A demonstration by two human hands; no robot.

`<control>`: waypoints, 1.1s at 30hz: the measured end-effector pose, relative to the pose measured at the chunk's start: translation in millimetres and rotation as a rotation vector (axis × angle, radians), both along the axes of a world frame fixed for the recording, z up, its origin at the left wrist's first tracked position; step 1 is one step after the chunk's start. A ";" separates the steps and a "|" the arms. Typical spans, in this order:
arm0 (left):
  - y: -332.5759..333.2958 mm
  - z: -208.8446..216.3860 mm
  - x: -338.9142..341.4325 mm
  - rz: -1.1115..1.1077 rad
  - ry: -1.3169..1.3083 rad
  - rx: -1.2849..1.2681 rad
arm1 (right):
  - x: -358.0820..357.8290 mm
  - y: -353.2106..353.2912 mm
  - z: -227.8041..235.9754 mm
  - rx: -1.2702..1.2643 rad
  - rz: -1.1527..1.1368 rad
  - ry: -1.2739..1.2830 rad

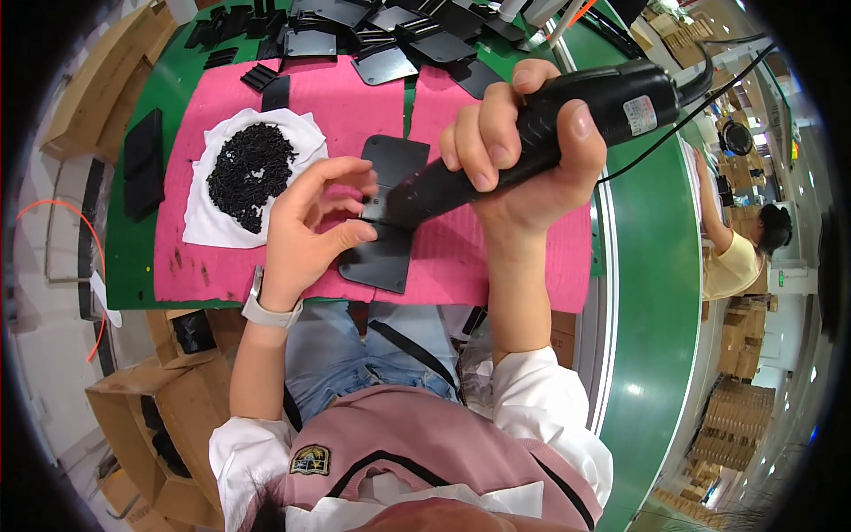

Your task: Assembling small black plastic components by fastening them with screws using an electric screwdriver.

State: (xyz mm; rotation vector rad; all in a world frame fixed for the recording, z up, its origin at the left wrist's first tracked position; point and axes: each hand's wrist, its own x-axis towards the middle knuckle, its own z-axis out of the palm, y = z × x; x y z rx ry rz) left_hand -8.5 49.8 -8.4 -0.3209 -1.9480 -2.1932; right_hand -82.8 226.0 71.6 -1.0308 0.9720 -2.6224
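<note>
My right hand (532,146) is wrapped round a black electric screwdriver (612,102). Its nose slants down to the left, over the middle of a black flat part (377,262). That part looks like two plates with rounded corners, lying one beyond the other on the pink mat. At its left side is my left hand (310,217), curved, with thumb and fingers apart. Its fingertips are close to the screwdriver's nose, near the middle of the part. The screwdriver hides its exact tip and any screw there. Left of that hand, a white cloth (199,226) holds a heap of small black screws (251,168).
Pink mats (532,279) cover part of the green table (133,270). Black plates (386,66) and strips pile up along its far side. A dark block (144,164) lies at the left. Cardboard boxes (168,408) stand lower left. The screwdriver's cable (700,89) trails right, where another person (736,257) appears.
</note>
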 end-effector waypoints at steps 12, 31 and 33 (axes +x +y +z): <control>0.8 -7.7 -6.6 0.161 0.105 -0.642 | 2.2 9.9 -2.0 0.160 -0.121 0.034; 5.5 -8.5 -5.8 0.200 0.125 -0.615 | 3.8 0.3 -6.4 0.459 -0.154 0.230; 6.0 -9.3 -6.1 0.200 0.122 -0.612 | 3.8 1.5 -6.5 0.453 -0.147 0.229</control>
